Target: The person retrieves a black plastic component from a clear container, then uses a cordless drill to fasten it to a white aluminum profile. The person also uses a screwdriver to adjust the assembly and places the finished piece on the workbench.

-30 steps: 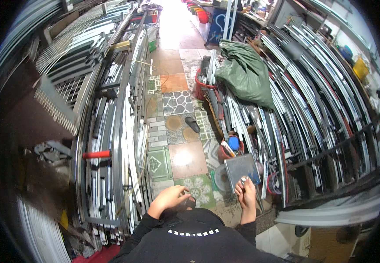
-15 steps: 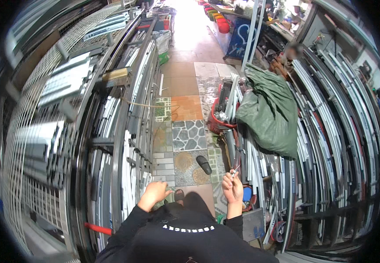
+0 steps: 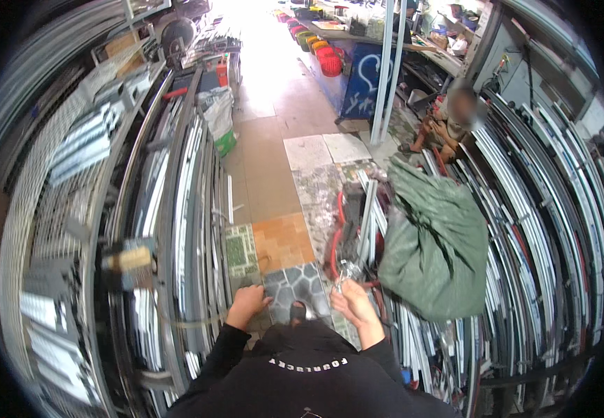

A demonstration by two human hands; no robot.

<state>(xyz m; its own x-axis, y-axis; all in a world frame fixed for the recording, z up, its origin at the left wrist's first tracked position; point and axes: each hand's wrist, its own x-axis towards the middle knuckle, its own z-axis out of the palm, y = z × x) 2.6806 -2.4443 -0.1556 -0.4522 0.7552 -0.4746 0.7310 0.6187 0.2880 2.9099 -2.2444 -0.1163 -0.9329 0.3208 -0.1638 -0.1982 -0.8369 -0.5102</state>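
Note:
My right hand (image 3: 357, 306) is closed in a pinch on a small silver metal piece (image 3: 344, 274); its exact kind is too small to make out. That hand is beside a red bucket (image 3: 336, 245) filled with metal offcuts, and the piece blends with the clutter behind it. My left hand (image 3: 249, 302) hangs loosely curled next to the left rack, thumb apart, and nothing shows in it. My sandalled foot (image 3: 297, 311) stands on the patterned tiles between the hands.
Racks of long metal profiles (image 3: 187, 184) line the left, with more profiles (image 3: 518, 202) at right. A large green sack (image 3: 437, 244) lies by the bucket. Another person (image 3: 448, 129) sits at the back right. A blue panel (image 3: 368, 83) and red stool (image 3: 330, 61) stand farther off.
I have moved forward along the tiled aisle; the bucket and sack are nearer. My right hand, still pinching the metal piece, has come alongside the bucket. The slipper on the floor is out of sight.

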